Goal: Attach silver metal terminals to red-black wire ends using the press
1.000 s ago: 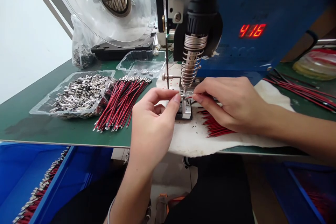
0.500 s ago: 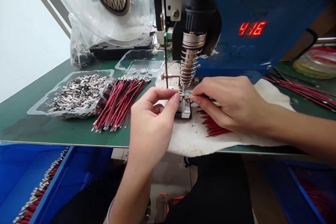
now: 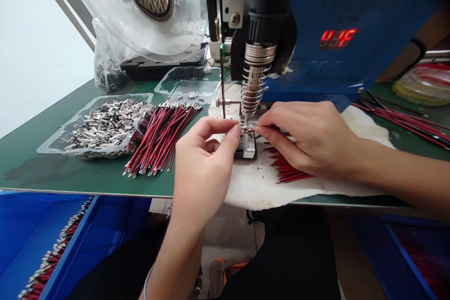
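My left hand (image 3: 207,159) is closed in a pinch at a small metal connector (image 3: 243,127), mostly covered by the fingertips. From the other side my right hand (image 3: 305,138) pinches a thin red wire (image 3: 251,130), its end meeting the connector. Both sit over a small metal fixture (image 3: 249,145), right under the tip of a soldering iron (image 3: 253,79) wrapped in a coil spring. Beneath my right hand, a bundle of red and black wires (image 3: 286,166) lies on a white cloth (image 3: 253,192).
To the left are a clear tray of metal connectors (image 3: 105,126), a pile of wired connectors (image 3: 161,138) and a second clear tray (image 3: 190,84). A blue machine (image 3: 326,0) with a red display stands behind. Blue bins (image 3: 84,243) sit below the green table (image 3: 21,168).
Both hands stay in nearly the same place, pinching at the iron tip. The lit digits on the red display look different.
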The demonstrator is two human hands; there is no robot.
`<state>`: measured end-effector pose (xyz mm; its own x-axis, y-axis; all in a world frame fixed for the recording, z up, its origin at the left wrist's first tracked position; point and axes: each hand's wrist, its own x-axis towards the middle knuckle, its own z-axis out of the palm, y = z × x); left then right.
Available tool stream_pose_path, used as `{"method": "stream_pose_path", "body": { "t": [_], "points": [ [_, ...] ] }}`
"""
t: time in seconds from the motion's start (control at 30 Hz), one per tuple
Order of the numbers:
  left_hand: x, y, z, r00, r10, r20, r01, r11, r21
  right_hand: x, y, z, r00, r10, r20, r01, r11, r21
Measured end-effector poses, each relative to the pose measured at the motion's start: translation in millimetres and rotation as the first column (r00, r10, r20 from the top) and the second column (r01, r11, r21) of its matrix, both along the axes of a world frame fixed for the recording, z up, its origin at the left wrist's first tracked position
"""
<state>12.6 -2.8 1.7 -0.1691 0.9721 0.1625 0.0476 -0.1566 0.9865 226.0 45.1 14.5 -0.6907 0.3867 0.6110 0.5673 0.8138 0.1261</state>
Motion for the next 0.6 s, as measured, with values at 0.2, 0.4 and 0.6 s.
{"method": "stream_pose_path", "body": {
  "t": [0.2, 0.4, 0.6],
  "points": [
    [0.1, 0.6, -1.6, 1.000, 0.013, 0.010, -0.013, 1.000, 0.016, 0.0, 1.6, -1.1, 1.000, 0.026, 0.004, -0.026, 1.000, 0.008],
    [0.6, 0.7, -0.1, 1.000, 0.017, 0.014, -0.017, 1.000, 0.010, 0.2, 1.4, -0.2, 0.999, 0.045, 0.010, -0.045, 0.999, -0.003],
    [0.8, 0.4, -0.7, 1.000, 0.018, 0.003, -0.018, 1.000, 0.007, 0.5, 0.5, 1.8, 1.000, 0.024, -0.014, -0.025, 0.998, -0.057]
  ]
}}
